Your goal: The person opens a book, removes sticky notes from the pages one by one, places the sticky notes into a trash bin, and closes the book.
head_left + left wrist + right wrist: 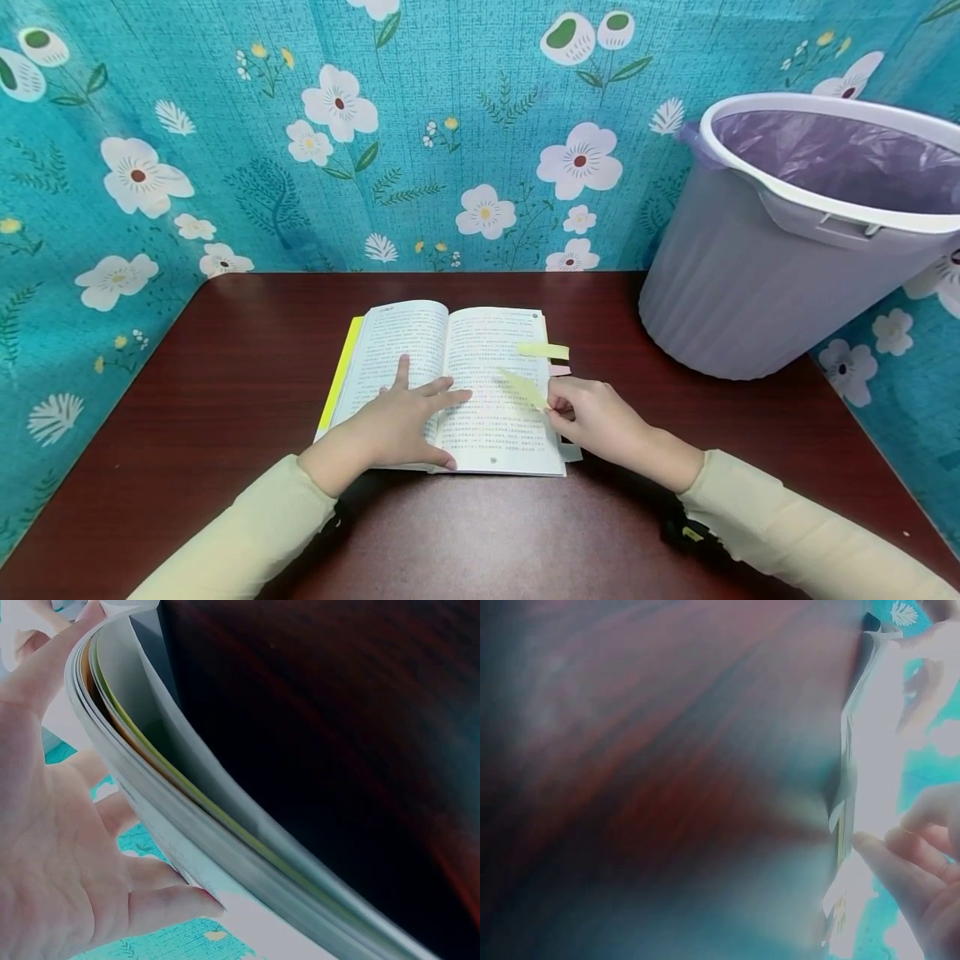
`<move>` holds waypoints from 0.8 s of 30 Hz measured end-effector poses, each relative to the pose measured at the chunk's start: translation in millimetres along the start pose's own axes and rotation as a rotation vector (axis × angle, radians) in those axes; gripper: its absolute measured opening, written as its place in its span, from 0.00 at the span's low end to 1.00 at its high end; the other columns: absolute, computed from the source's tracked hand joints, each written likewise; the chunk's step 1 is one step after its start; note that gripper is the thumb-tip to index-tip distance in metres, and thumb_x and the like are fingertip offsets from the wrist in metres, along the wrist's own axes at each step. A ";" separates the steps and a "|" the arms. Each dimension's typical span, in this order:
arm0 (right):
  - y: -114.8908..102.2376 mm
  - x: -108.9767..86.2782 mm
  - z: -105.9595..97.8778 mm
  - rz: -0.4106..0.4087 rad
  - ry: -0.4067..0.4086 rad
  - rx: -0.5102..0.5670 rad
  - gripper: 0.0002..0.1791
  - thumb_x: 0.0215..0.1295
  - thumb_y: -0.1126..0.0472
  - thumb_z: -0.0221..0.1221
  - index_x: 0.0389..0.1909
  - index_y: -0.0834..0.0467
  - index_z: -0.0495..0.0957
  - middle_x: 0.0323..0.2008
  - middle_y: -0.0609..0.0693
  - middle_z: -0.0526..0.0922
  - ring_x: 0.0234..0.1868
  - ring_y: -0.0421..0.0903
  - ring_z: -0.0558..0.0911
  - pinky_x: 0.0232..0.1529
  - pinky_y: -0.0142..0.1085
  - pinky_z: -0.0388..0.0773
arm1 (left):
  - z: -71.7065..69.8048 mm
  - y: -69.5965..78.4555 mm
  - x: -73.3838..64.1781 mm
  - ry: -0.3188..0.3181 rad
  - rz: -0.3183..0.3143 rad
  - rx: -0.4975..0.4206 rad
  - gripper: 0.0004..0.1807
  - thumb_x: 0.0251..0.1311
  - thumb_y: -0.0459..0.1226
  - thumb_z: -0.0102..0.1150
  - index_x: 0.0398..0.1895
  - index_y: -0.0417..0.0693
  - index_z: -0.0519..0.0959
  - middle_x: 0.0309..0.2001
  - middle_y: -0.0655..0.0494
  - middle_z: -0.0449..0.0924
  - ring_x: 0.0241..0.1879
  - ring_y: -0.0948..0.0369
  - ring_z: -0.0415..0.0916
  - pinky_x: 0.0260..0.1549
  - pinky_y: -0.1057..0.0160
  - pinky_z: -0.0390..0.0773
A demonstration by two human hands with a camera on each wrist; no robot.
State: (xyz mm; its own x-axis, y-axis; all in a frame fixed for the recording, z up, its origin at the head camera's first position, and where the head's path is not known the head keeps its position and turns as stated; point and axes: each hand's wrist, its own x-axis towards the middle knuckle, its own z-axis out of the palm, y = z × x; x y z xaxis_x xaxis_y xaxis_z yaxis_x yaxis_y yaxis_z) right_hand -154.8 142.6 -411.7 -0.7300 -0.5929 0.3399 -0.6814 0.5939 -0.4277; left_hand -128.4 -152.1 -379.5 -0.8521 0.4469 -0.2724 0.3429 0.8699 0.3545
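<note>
An open book (487, 333) lies on the dark wooden table, its pages covered in small print. My left hand (401, 421) rests spread across the middle fold, fingers on both pages. With thumb and fingertips my right hand (600, 417) pinches a pale yellow sticky tab (523, 388) by one end, over the right page near its outer edge. Another yellow tab (543, 350) sticks out from that edge above the hand, with a pink tab (559, 369) just below it. A pale tab (571, 452) shows under the right hand. The left wrist view shows the book's page edges (187, 802) side-on.
A large grey bin (750, 267) with a purple liner stands at the table's back right. Floral turquoise cloth (420, 125) hangs behind the table (225, 350). The book's yellow cover edge (341, 371) shows on the left.
</note>
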 end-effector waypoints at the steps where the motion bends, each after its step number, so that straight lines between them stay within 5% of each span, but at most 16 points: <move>1: 0.8 -0.6 -1.9 0.005 0.002 -0.005 0.21 0.53 0.76 0.66 0.21 0.52 0.66 0.24 0.41 0.71 0.26 0.36 0.70 0.26 0.29 0.71 | 0.1 -0.1 0.2 0.000 0.002 0.001 0.48 0.47 0.54 0.80 0.75 0.62 0.70 0.77 0.51 0.63 0.75 0.24 0.33 0.59 0.21 0.59; 12: 15.0 -6.6 -25.2 0.014 0.097 -0.039 0.20 0.49 0.79 0.64 0.23 0.50 0.73 0.25 0.39 0.76 0.28 0.36 0.77 0.30 0.34 0.79 | -1.5 -0.3 0.0 0.005 0.009 0.009 0.49 0.48 0.54 0.80 0.75 0.62 0.70 0.76 0.50 0.63 0.75 0.24 0.33 0.58 0.21 0.59; 24: 17.9 -10.3 -32.6 0.090 0.061 -0.034 0.19 0.53 0.77 0.68 0.24 0.49 0.74 0.27 0.40 0.79 0.29 0.38 0.79 0.31 0.37 0.82 | -0.8 0.8 -0.2 -0.002 0.000 0.000 0.48 0.47 0.53 0.81 0.75 0.62 0.70 0.76 0.49 0.63 0.75 0.25 0.34 0.59 0.21 0.59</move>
State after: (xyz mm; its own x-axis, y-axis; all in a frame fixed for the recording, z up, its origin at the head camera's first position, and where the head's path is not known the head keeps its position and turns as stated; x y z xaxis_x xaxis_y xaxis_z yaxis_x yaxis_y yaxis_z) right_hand -161.2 177.1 -395.6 -0.7895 -0.5026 0.3522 -0.6135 0.6619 -0.4307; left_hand -128.3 -151.7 -378.5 -0.8513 0.4472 -0.2743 0.3429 0.8700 0.3543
